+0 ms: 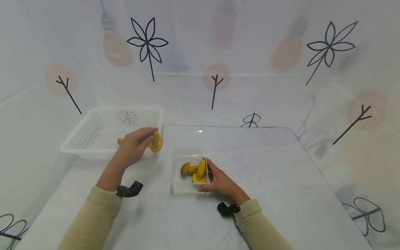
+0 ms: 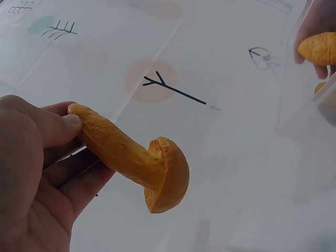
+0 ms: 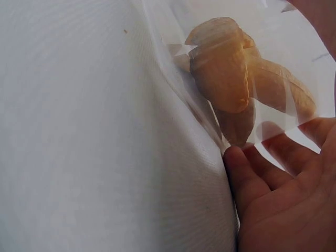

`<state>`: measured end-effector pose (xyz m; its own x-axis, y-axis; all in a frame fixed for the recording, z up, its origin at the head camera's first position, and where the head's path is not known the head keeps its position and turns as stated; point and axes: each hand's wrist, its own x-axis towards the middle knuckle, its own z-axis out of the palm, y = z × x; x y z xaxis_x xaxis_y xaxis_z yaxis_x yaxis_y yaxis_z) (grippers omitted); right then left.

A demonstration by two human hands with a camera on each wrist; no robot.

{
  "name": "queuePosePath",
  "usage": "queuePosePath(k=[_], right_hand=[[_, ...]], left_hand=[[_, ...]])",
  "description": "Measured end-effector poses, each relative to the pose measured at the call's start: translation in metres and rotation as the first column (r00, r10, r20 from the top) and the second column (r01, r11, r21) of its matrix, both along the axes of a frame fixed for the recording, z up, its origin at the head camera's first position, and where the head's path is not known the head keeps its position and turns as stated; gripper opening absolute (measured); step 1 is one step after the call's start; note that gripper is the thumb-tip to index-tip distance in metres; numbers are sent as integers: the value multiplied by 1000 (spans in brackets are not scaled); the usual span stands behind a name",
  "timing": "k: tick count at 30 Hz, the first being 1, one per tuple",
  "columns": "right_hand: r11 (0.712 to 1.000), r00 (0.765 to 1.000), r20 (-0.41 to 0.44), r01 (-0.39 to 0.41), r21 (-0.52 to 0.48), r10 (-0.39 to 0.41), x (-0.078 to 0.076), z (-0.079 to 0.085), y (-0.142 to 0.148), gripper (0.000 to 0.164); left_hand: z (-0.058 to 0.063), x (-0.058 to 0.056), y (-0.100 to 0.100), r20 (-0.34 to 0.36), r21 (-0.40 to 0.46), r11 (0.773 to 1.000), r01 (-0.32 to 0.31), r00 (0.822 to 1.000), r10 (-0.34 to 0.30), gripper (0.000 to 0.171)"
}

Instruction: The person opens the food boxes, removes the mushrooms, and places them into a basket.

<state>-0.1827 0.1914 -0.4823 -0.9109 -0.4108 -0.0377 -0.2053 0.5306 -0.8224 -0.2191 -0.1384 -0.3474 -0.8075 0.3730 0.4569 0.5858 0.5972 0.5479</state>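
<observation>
My left hand (image 1: 132, 147) pinches a yellow toy mushroom (image 2: 123, 152) by the end of its stem, cap hanging down, beside the basket's front right corner. In the left wrist view the thumb (image 2: 65, 128) lies against the stem. My right hand (image 1: 222, 184) holds a clear plastic box (image 1: 179, 189) by its right side, thumb at the near corner and fingers along the wall. Inside the box lie yellow mushrooms, one with its stem pointing up (image 1: 201, 169) and one on its side (image 1: 185, 169). Through the clear wall, the right wrist view shows these mushrooms (image 3: 223, 73) overlapping.
A white perforated basket (image 1: 90, 150) stands at the back left of the white table (image 1: 265, 194). A yellow mushroom (image 1: 120, 141) in it is partly hidden by my left hand. Patterned white cloth walls (image 1: 256, 93) rise behind and beside the table.
</observation>
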Motion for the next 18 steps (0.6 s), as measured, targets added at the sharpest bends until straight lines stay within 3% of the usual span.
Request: queuePosePath(k=[6, 18], right_hand=[[1000, 1000, -5, 0, 3, 0, 0, -1, 0, 118], [1000, 1000, -2, 7, 5, -7, 0, -1, -1, 119]], left_hand=[[-2, -5, -14, -41, -3, 997, -79, 996, 79, 32], [-1, -11, -37, 9, -19, 986, -166, 986, 166, 33]])
